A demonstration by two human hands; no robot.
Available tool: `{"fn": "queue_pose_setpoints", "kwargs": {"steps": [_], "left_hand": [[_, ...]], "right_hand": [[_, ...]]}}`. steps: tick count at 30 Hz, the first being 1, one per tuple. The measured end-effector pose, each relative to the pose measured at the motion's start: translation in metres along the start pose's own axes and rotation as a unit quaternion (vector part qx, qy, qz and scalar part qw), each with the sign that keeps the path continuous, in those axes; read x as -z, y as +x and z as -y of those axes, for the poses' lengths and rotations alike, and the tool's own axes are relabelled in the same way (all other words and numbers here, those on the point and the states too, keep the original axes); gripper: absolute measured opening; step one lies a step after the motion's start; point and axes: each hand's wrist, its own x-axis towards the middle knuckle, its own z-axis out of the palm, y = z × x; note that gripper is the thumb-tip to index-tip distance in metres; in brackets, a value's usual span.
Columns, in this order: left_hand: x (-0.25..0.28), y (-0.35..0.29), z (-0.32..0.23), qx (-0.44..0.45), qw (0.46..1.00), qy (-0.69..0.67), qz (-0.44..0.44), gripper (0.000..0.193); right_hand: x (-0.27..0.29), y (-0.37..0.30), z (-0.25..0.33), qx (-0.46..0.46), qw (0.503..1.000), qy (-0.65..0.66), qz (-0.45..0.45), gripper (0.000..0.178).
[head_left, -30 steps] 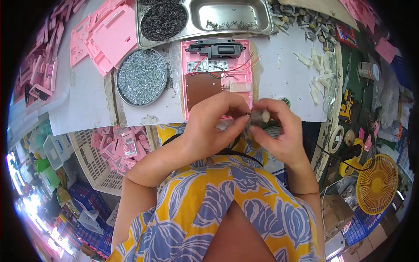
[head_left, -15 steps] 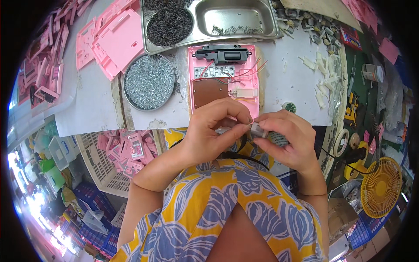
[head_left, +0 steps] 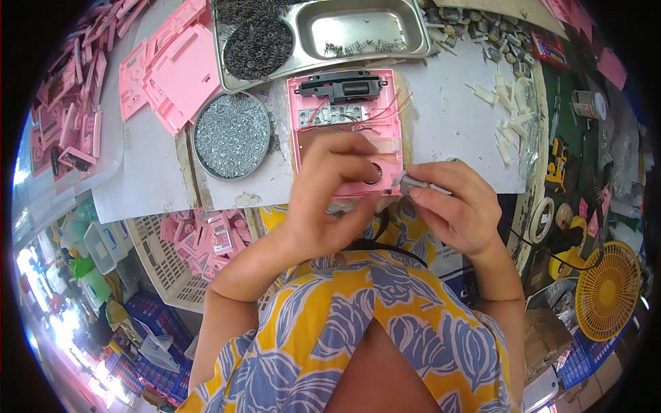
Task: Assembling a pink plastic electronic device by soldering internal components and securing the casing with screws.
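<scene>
The pink plastic housing (head_left: 392,165) lies on the bench in front of me, with a black plastic assembly (head_left: 342,87) across its far end. Inside it are a brown panel, a metal contact plate (head_left: 332,115), a white plastic part (head_left: 385,145) and red wires. My left hand (head_left: 329,189) hovers over the housing's near left portion, its fingers curved and apart, slightly blurred. Just off the housing's near right corner, my right hand (head_left: 458,206) pinches a small grey block-shaped part (head_left: 411,184), perhaps a motor. Its fingers hide some of that part.
A round tin of small screws (head_left: 232,136) stands left of the housing. Beyond is a steel tray (head_left: 303,58) of springs. Pink panels (head_left: 182,76) lie far left; white plastic parts (head_left: 508,113) and small motors (head_left: 485,34) lie right. A crate (head_left: 162,265) sits below the bench edge.
My hands have come apart. The left has moved up over the housing and its fingers have spread; the right keeps the grey part near the corner.
</scene>
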Motion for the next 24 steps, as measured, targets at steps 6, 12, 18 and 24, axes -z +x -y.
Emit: {"fn": "queue_pose_setpoints", "kwargs": {"steps": [6,12,18,24], "left_hand": [[0.004,0.045,0.022,-0.088,0.921,0.38,0.001,0.022],[-0.011,0.059,0.028,-0.102,0.885,0.452,0.051,0.015],[0.012,0.045,0.031,-0.072,0.947,0.314,-0.016,0.013],[0.023,0.014,0.048,0.021,0.964,0.25,-0.092,0.014]], "right_hand": [[0.006,-0.004,-0.002,-0.018,1.0,-0.01,-0.009,0.037],[0.011,-0.003,-0.006,-0.062,0.998,0.0,-0.031,0.037],[0.002,0.005,-0.026,-0.088,0.996,-0.029,-0.009,0.035],[-0.025,0.024,-0.055,-0.037,0.992,-0.117,0.023,0.032]]}}
